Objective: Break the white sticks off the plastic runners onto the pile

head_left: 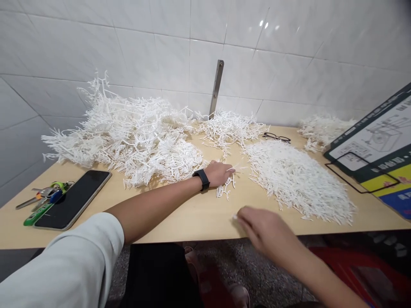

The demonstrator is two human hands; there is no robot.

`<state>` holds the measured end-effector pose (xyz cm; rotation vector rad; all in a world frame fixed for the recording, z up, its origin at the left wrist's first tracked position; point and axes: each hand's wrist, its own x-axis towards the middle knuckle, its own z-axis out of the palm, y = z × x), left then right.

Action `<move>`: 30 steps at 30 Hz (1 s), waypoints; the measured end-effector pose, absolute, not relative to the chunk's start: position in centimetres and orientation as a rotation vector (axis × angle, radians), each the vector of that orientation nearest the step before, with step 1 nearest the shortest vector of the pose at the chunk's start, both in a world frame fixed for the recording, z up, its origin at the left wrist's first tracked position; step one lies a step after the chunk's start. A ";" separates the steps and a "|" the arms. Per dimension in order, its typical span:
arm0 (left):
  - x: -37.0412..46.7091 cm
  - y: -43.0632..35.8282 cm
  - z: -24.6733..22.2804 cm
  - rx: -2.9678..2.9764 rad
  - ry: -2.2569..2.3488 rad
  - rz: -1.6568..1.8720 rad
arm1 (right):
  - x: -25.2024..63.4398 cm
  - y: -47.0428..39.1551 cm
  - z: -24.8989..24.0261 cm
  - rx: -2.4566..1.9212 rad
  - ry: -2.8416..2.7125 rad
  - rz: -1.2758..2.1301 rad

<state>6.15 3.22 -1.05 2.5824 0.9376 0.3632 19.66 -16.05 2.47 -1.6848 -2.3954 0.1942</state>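
Standing here, I see the two hands working apart over the pale wooden table (199, 218). The left hand (218, 173), with a black watch (201, 179) on its wrist, pinches a thin white piece (236, 167) at its fingertips, and a small branched white sprig (227, 188) lies just beside it. The right hand (261, 226), nearer the table's front edge, has its thumb and fingers drawn together, with a bit of white (235, 217) showing at the tips; I can't make out its shape. To the right spreads a flat heap of short white pieces (298, 179), with black glasses (276, 137) lying behind it. A big tangled pile of white branched pieces (138, 132) fills the left, and a smaller branched pile (229, 126) sits near the tiled wall (167, 51). Farther out, a phone (73, 200) and keys (45, 194) lie at the left, and a printed box (382, 145) stands at the right.
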 end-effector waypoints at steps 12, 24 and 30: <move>5.6 3.1 -1.1 2.079 0.757 0.657 | 21.5 -11.8 1.3 -1.840 -1.943 -0.078; 5.7 3.1 -1.3 2.114 0.729 0.708 | 17.5 -8.3 -1.9 -1.784 -1.541 0.360; 5.9 3.2 -1.1 2.016 0.890 0.972 | 18.9 -8.0 -1.6 -1.410 -1.170 0.817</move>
